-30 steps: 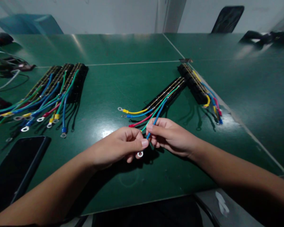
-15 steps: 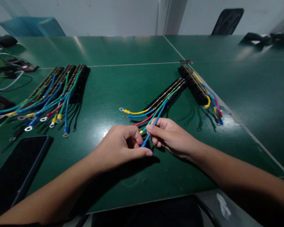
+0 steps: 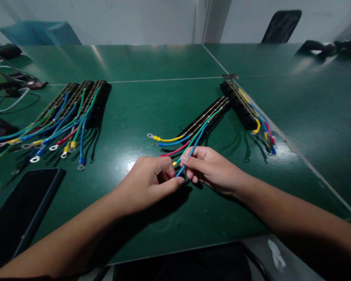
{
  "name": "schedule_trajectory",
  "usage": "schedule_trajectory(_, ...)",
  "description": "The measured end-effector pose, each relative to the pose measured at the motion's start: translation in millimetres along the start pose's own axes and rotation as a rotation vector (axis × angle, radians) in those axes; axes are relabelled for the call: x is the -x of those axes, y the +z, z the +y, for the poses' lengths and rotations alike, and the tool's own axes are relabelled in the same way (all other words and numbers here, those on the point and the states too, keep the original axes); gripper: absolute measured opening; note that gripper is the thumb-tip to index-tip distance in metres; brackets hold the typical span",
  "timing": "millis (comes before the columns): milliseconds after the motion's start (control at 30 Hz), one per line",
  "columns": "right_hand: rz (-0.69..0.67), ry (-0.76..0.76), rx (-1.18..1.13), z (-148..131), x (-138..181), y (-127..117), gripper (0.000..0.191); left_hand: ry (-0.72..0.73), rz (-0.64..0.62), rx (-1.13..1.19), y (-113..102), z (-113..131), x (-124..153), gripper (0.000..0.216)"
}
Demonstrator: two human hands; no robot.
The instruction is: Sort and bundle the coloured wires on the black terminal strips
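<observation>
A black terminal block (image 3: 203, 117) with brass strips lies slanted on the green table, several coloured wires running from it toward me. My right hand (image 3: 207, 168) pinches its long blue wire (image 3: 196, 145) between thumb and fingers. Closed on the lower end of that same wire is my left hand (image 3: 155, 177); the lug there is mostly hidden by the fingers. Beside the hands lie a green wire (image 3: 196, 137), a red wire (image 3: 175, 150), a shorter blue wire (image 3: 174, 143) and a yellow wire (image 3: 171, 139) with a ring lug.
Several similar wired blocks (image 3: 98, 101) lie side by side at the left, their lugs toward me. Another block (image 3: 241, 103) touches the far end of mine. A phone (image 3: 23, 210) rests at the near left. Cables (image 3: 11, 97) lie at the far left; chairs (image 3: 282, 27) stand behind the table (image 3: 140, 105).
My left thumb has closed in on the blue wire's end, which has risen slightly; its blue sleeve is now more covered. The right hand has hardly moved.
</observation>
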State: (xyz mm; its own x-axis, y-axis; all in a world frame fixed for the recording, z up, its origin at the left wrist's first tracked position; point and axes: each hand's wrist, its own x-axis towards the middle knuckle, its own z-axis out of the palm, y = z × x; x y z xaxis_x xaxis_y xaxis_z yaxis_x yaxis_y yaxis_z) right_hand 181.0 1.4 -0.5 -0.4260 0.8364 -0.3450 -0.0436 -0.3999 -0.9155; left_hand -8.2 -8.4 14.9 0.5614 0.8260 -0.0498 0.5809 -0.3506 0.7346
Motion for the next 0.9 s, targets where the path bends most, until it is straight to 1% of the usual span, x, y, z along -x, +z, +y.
schedule_trajectory(200,-0.02,0.01,-0.076,-0.5,1.0,-0.8,0.017,0.083,-0.022,-0.025,-1.3,-0.2,-0.7,0.024)
schedule_trajectory(267,-0.031,0.018,-0.103,-0.8,1.1,-0.9,0.017,0.091,-0.022,-0.019,-1.4,-0.2,-1.4,0.024)
schedule_trajectory(433,-0.038,0.009,-0.102,0.0,0.7,-1.1,0.022,0.001,0.0,0.078,1.1,-2.0,-1.0,0.026)
schedule_trajectory(600,-0.015,-0.001,-0.087,0.0,0.4,-0.1,0.024,-0.04,-0.052,0.206,2.4,-2.9,0.9,0.028)
schedule_trajectory(733,-0.008,0.007,-0.066,-1.1,1.1,0.4,0.023,-0.017,-0.049,0.15,-0.9,-2.6,0.6,0.024)
schedule_trajectory(900,-0.013,0.017,-0.022,-2.2,1.9,0.1,0.023,0.072,-0.062,0.041,-4.4,-0.7,-0.6,0.026)
